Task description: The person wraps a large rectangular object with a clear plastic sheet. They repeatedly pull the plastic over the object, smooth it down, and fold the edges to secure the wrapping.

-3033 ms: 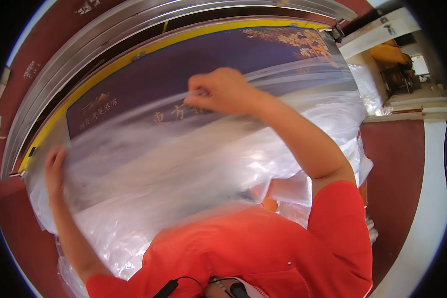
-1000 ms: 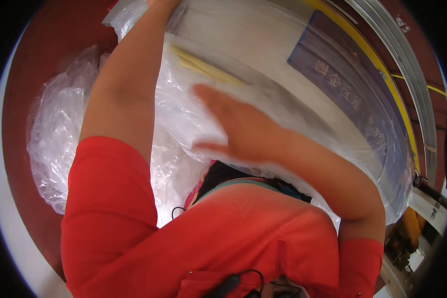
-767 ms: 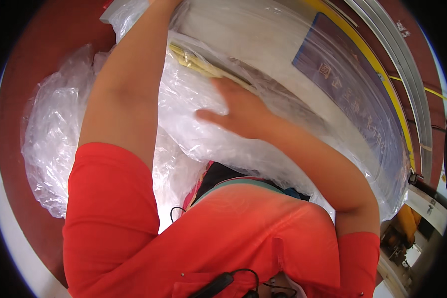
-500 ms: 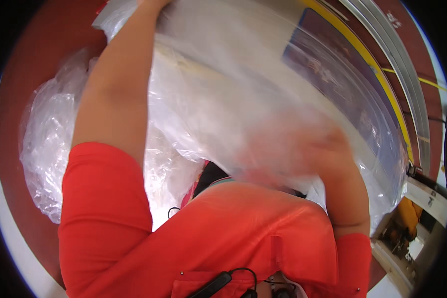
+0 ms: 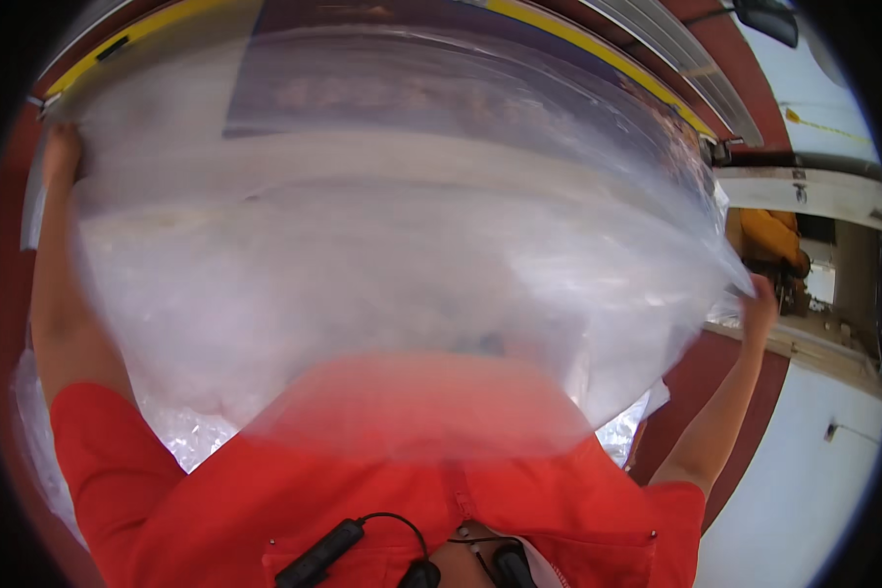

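Observation:
A wide, clear plastic sheet [image 5: 363,245] spreads across the view between my outstretched arms, blurred by motion. Its near part overlaps the front of my red shirt, which shows through it. My left hand [image 5: 64,152] is closed at the sheet's far left edge, close to the yellow-edged frame. Out at the right, my right hand [image 5: 759,302] pinches a corner of the plastic, pulled to a point. Under the sheet, a dark blue-grey panel [image 5: 363,98] and a pale surface show through.
A yellow strip [image 5: 162,22] borders the work surface at the back, with metal rails [image 5: 647,39] beyond it. To the right stands a pale machine frame [image 5: 804,191] with a yellow-orange part [image 5: 774,235] inside. Crumpled clear plastic [image 5: 191,431] lies at the lower left.
My right hand has moved outward to the right, and my left hand is now at the far left. The plastic is spread wide between them. The view has turned to the right.

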### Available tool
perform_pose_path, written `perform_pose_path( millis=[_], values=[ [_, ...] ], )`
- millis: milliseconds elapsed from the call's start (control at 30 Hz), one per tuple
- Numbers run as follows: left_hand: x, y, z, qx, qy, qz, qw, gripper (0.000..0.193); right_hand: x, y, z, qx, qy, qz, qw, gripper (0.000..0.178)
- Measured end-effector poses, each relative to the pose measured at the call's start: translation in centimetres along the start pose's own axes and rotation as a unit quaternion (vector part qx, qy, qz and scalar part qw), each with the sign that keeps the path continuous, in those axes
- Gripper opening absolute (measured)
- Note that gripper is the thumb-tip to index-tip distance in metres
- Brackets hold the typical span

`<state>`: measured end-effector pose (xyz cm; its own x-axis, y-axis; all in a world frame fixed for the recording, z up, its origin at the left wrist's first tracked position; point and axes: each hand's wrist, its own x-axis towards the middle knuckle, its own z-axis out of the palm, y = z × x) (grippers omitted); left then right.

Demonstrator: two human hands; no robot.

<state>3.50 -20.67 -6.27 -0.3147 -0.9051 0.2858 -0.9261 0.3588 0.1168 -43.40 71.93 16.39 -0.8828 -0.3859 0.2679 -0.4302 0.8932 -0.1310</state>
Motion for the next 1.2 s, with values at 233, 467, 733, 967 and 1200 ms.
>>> perform_pose_path(
  millis=[233,467,733,967,1200],
  values=[
    [2.6,-3.7,2.2,-0.019,0.026,0.060,0.998,0.037,0.3,-2.5,9.0,0.664,0.112,0.277,0.685,0.034],
    [2.4,-5.0,2.8,-0.003,-0.004,0.023,1.000,0.037,8.6,0.4,-7.2,-0.396,0.150,0.160,0.892,0.036],
    [1.8,-7.4,0.4,-0.031,0.038,0.062,0.997,0.035,7.7,-9.3,15.9,-0.019,-0.053,-0.235,0.970,0.053],
    [0.0,-6.2,-0.5,0.035,0.034,0.018,0.999,0.033,8.3,-13.0,17.8,-0.058,-0.024,-0.256,0.965,0.057],
    [-1.6,-4.2,-1.9,0.044,0.047,0.015,0.998,0.037,11.5,-15.5,19.4,-0.046,-0.042,-0.177,0.982,0.060]
  ],
)
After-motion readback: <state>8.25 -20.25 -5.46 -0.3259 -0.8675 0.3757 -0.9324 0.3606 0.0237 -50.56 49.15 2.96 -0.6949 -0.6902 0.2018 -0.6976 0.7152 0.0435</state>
